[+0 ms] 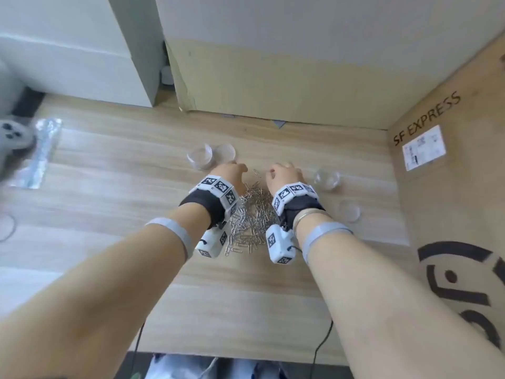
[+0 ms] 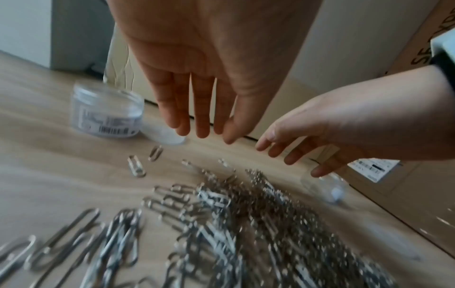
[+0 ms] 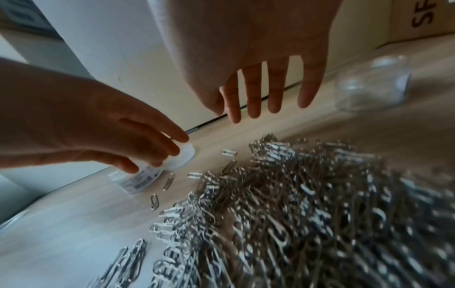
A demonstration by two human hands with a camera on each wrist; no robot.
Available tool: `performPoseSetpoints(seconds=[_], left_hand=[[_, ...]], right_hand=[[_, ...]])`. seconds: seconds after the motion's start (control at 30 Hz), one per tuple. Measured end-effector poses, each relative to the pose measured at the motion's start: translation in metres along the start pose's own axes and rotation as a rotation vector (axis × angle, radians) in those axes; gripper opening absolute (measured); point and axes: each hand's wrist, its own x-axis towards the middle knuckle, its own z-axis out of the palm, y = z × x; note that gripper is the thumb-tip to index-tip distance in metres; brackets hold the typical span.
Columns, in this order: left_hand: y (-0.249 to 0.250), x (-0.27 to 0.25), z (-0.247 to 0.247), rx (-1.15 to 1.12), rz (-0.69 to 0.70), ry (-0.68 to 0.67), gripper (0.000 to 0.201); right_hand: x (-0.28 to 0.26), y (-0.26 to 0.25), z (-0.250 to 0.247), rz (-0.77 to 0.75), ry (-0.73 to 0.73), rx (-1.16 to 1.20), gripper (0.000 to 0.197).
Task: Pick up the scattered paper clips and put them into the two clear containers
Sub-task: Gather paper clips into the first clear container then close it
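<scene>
Paper clips [image 1: 250,217] heaped beneath open hands [image 1: 257,177].

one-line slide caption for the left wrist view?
Left hand, fingers straight and empty, above the paper clip pile; clear labelled container behind, right hand open alongside.

Both your forearms reach forward side by side, bare, each with a grey band below a black wrist strap that carries white marker-covered blocks. Your left hand [image 1: 231,173] is held palm down, its fingers [image 2: 202,117] straight and close together, pointing forward and down, the thumb lying alongside; it holds nothing. Your right hand [image 1: 281,175] sits just beside it, the two apart by a narrow gap, also palm down. Its fingers [image 3: 274,93] are extended and slightly spread, relaxed, and hold nothing. Neither hand touches the other.
</scene>
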Motion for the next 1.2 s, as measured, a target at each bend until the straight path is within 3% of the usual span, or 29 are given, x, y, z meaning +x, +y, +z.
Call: performPoseSetpoints(seconds=[0.17,0.3,0.4,0.6,0.83,1.2], left_hand=[[-0.018,0.01,0.015,0.085,0.094,-0.141,0.08],[-0.024,0.018,0.025,0.089,0.146,-0.122,0.098],[-0.024,0.02,0.032,0.119,0.193,-0.11,0.101],[-0.026,0.028,0.029,0.086,0.182,-0.099,0.085],[-0.03,0.036,0.02,0.013,0.162,-0.125,0.052],[-0.027,0.041,0.014,-0.012,0.124,-0.174,0.041]], right_hand=[[-0.001,0.006,0.02,0.152,-0.036,-0.035,0.036],[0.0,0.002,0.028,0.215,-0.031,0.029,0.046],[-0.001,-0.001,0.033,0.239,-0.054,0.07,0.052],[-0.004,-0.004,0.04,0.196,-0.072,0.027,0.06],[0.004,-0.013,0.035,0.084,-0.117,0.039,0.042],[0.011,-0.018,0.028,0.026,-0.131,0.127,0.025]])
